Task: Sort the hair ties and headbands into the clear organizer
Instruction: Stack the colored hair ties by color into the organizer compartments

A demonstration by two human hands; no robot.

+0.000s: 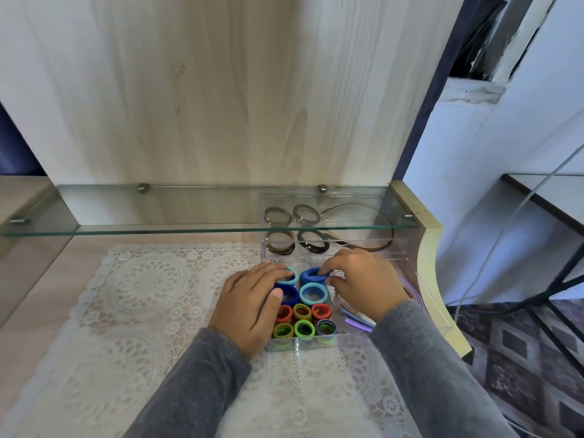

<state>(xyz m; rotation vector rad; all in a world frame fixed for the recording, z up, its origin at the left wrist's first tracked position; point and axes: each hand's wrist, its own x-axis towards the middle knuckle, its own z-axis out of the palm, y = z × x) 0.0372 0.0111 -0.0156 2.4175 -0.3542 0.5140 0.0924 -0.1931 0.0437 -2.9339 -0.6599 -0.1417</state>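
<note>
The clear organizer [338,340] sits on a lace mat at the right of the table. Its near compartment holds small red, green and dark hair ties [304,328]; behind them stand thick blue and teal ties [313,294]. Thin brown and black ties [313,243] and thin headbands [380,245] lie in the far section under a glass shelf. My left hand [252,306] lies flat along the organizer's left side, fingertips touching a teal tie [292,277]. My right hand [363,281] pinches a dark blue tie [311,274] at the back of the blue group.
A glass shelf [189,229] juts out low over the table's back half. Purple and blue headbands [357,320] lie on the table right of the organizer, near the curved cream table edge [439,298]. A wood panel rises behind. A black-framed stand is at far right.
</note>
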